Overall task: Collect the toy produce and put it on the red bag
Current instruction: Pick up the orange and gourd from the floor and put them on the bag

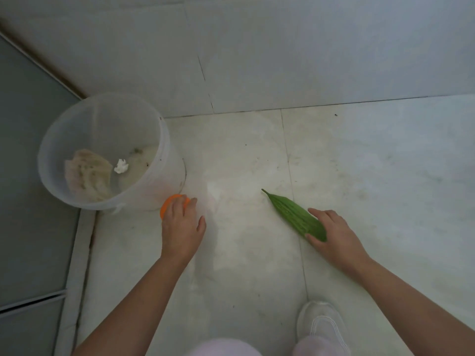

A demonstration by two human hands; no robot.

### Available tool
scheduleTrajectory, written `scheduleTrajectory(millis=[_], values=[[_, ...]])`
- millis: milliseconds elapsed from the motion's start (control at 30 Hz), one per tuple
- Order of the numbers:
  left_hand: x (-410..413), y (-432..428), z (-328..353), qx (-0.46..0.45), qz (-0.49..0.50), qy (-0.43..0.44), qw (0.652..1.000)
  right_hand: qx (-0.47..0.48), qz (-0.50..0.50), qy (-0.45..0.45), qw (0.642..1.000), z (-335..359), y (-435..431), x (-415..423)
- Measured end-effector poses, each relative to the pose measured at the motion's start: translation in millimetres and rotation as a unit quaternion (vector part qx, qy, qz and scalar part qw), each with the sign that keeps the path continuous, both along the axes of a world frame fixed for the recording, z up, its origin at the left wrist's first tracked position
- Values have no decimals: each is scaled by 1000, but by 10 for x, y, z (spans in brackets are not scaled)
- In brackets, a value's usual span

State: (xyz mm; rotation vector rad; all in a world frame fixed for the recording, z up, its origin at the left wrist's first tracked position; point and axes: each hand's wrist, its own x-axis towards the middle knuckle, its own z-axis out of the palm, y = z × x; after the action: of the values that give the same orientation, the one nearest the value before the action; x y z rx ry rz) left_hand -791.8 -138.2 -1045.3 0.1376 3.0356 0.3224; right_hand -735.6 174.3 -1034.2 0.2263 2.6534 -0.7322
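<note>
While the cucumber [293, 214] lies on the floor [385, 176], right hand [336, 237] grips its near end; left hand [181, 232] cups the orange [167, 203] beside the bucket [164, 150].

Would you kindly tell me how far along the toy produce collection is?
Nothing looks done: no red bag is in view. In hand: the left hand covers the orange toy beside the bucket, the right hand grips one end of the green toy gourd, both toys on the floor. Left: lifting and carrying both to the bag.
</note>
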Motion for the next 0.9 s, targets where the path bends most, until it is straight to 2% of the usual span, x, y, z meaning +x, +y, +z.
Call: scheduleTrajectory(millis=[500, 667, 900], values=[[6, -222, -116, -2, 64, -33, 997, -5, -25, -13, 1000, -328, -54, 46], [26, -232, -103, 22, 153, -45, 987, -2, -22, -13, 1000, -350, -34, 55], [55, -232, -77, 41, 199, -40, 978, -18, -18, -10, 1000, -359, -33, 96]])
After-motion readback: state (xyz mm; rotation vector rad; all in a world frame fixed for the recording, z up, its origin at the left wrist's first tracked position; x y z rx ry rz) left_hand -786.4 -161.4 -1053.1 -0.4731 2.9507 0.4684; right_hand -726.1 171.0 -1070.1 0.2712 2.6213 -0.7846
